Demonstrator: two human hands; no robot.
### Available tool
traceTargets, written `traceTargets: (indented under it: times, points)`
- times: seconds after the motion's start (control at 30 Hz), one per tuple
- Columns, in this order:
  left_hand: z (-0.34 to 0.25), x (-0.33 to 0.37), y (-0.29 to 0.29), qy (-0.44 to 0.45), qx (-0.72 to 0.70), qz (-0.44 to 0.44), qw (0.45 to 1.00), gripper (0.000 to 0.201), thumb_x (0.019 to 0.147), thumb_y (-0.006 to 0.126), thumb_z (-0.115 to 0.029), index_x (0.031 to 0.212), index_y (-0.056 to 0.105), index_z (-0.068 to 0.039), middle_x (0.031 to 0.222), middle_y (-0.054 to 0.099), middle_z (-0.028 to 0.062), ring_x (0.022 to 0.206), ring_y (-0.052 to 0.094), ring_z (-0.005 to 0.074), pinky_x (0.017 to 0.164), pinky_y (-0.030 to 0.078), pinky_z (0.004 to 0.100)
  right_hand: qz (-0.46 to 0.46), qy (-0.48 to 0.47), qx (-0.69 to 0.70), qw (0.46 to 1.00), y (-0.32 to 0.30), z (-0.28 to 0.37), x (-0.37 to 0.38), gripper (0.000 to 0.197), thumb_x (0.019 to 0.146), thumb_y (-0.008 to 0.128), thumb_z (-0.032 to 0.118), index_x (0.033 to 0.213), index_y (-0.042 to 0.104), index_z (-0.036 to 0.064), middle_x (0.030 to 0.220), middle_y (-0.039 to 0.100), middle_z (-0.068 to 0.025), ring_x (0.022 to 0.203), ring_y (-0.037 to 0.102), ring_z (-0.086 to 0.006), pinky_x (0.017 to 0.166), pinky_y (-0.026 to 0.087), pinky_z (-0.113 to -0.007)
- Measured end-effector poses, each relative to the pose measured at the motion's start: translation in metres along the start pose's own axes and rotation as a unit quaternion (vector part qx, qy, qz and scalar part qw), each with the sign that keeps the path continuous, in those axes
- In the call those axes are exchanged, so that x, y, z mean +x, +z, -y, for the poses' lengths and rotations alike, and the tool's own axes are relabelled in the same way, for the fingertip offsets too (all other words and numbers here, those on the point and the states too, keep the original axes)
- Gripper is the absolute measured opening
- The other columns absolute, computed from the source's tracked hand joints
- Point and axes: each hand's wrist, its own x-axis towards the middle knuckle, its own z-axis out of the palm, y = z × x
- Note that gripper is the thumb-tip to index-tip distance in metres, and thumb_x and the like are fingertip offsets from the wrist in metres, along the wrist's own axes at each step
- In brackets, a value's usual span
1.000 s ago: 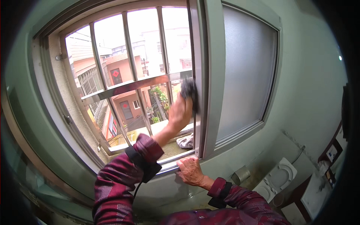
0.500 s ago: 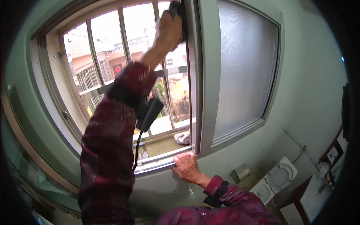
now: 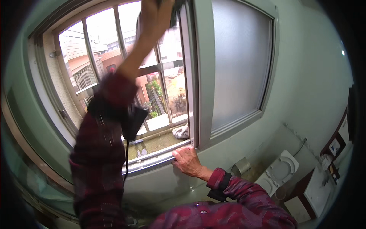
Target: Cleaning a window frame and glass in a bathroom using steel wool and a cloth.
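Two hands are in view. At 12 o'clock, the left hand (image 3: 154,19) is closed on one dark object (image 3: 175,11); both are blurred and cut by the upper edge, so the fingertips cannot be made out. Near 6 o'clock, just below centre, the right hand (image 3: 188,161) is closed over the lip of the sill track (image 3: 154,160). Two black straps circle the sleeves, one on the left sleeve (image 3: 101,179), one on the right sleeve (image 3: 249,191). Three vertical bars (image 3: 120,34) and one crossbar (image 3: 150,69) stand outside. There is one frosted pane (image 3: 242,61) between 1 and 2 o'clock, one crumpled cloth (image 3: 181,132) on the outer ledge (image 3: 162,141), one metal bin (image 3: 241,166) and one toilet (image 3: 282,168) toward 4 o'clock.

Since half a second ago the left hand and the dark object have risen, and the window has slid slightly toward 9 o'clock in the view. The right hand keeps its place on the track.

The window post (image 3: 192,95) bounds the opening on the left hand's 3 o'clock side; toward 9 o'clock open room runs to the far jamb (image 3: 42,80), with the bars behind. At the right hand's 12 o'clock stands the post's foot, just beside it.
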Motion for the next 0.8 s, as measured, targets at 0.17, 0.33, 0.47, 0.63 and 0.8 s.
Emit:
traceTargets:
  times: [0.17, 0.33, 0.47, 0.63, 0.8]
  points:
    - [-0.02, 0.041, 0.057, 0.087, 0.182, -0.059, 0.978, 0.042, 0.085, 0.046, -0.022, 0.114, 0.044, 0.009, 0.094, 0.056, 0.0284, 0.094, 0.052, 0.0406, 0.081, 0.04, 0.0483, -0.007, 0.019, 0.007, 1.0, -0.002, 0.003, 0.001, 0.045, 0.069, 0.069, 0.028, 0.105, 0.053, 0.0058, 0.097, 0.051, -0.0069, 0.095, 0.049, -0.022, 0.086, 0.033, -0.039]
    - [-0.005, -0.153, 0.056, 0.092, 0.106, 0.052, 0.989, 0.05, 0.069, 0.061, -0.006, 0.115, 0.042, 0.001, 0.089, 0.049, 0.0178, 0.083, 0.049, 0.0346, 0.068, 0.04, 0.0445, -0.02, 0.034, 0.013, 0.999, -0.001, -0.014, 0.001, 0.04, 0.07, 0.067, 0.027, 0.101, 0.057, 0.0041, 0.097, 0.053, -0.008, 0.097, 0.05, -0.0229, 0.086, 0.033, -0.039]
    - [-0.001, -0.285, 0.022, 0.023, 0.107, 0.214, 0.971, 0.053, 0.062, 0.06, -0.001, 0.112, 0.042, -0.001, 0.098, 0.046, 0.0226, 0.089, 0.049, 0.0395, 0.075, 0.043, 0.0459, -0.004, 0.043, 0.041, 0.998, 0.003, -0.01, -0.004, 0.025, 0.075, 0.061, 0.022, 0.094, 0.061, 0.0059, 0.098, 0.057, -0.0107, 0.098, 0.05, -0.0249, 0.082, 0.033, -0.04]
    - [0.007, -0.293, 0.002, -0.13, -0.011, 0.298, 0.946, 0.04, 0.065, 0.057, 0.004, 0.104, 0.046, 0.001, 0.09, 0.051, 0.0234, 0.085, 0.054, 0.0407, 0.075, 0.044, 0.0459, -0.002, 0.035, 0.061, 0.997, 0.003, -0.006, -0.007, 0.025, 0.074, 0.058, 0.019, 0.097, 0.057, 0.0074, 0.092, 0.054, -0.0096, 0.096, 0.05, -0.0244, 0.086, 0.033, -0.041]
    - [-0.017, -0.098, 0.042, -0.129, 0.046, 0.05, 0.989, 0.021, 0.082, 0.056, -0.018, 0.088, 0.05, 0.001, 0.079, 0.06, 0.0195, 0.067, 0.059, 0.0302, 0.061, 0.046, 0.0404, -0.037, 0.047, 0.03, 0.998, -0.001, -0.008, -0.009, 0.031, 0.073, 0.059, 0.017, 0.1, 0.055, 0.0044, 0.098, 0.052, -0.0087, 0.098, 0.049, -0.0233, 0.089, 0.033, -0.039]
